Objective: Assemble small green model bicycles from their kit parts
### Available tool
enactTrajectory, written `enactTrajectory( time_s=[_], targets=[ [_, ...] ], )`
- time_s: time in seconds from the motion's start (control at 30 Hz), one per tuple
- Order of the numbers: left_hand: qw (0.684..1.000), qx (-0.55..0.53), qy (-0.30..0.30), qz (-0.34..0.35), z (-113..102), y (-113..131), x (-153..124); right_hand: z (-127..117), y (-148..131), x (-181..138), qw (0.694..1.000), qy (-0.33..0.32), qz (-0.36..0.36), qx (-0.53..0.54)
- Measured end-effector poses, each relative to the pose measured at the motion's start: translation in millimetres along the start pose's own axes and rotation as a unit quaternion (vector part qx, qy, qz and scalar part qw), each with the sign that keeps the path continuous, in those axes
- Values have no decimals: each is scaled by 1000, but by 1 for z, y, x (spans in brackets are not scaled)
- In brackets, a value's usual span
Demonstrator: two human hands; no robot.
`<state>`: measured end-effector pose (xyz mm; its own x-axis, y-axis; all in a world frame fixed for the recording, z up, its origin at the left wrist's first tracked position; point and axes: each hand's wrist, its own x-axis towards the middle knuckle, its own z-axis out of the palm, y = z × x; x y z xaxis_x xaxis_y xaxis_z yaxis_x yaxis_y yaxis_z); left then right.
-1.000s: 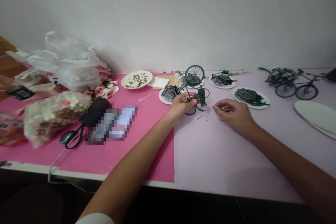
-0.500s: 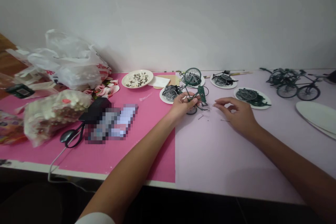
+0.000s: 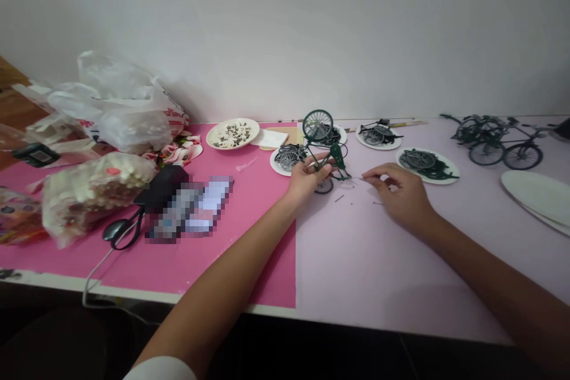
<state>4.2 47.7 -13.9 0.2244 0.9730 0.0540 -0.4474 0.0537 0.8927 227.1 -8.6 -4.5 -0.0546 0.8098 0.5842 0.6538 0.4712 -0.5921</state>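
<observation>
My left hand grips the frame of a small dark green model bicycle that stands tilted on the lilac sheet, its spoked wheel up near the wall. My right hand rests just right of it, thumb and forefinger pinched on a thin pin whose tip points at the model. A few loose pins lie on the sheet between my hands.
White plates with wheels and green parts sit behind my hands, and a plate of small pieces stands on the pink sheet. Finished model bicycles stand far right. Plastic bags, black scissors and a cable lie at left.
The green model has tipped and shifted slightly left in my left hand. My right hand has stayed close by, pinching at the pins beside the model.
</observation>
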Motion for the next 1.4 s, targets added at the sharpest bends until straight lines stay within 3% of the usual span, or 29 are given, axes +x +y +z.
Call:
enactTrajectory(
  time_s=[0.23,0.43,0.6,1.03,1.4],
  targets=[
    [999,30,14,7,7,-8,-7,4,1,-1,1000,-5,-1,11],
    [986,117,7,121,7,-18,-7,10,3,-4,998,6,44,39],
    [979,148,7,138,6,-18,-7,10,0,-4,998,-5,43,36],
    [998,51,4,33,24,-19,-22,11,-5,-5,996,-27,56,70],
    [999,45,10,-6,24,-20,-24,14,-7,-8,987,-14,98,129]
  ],
)
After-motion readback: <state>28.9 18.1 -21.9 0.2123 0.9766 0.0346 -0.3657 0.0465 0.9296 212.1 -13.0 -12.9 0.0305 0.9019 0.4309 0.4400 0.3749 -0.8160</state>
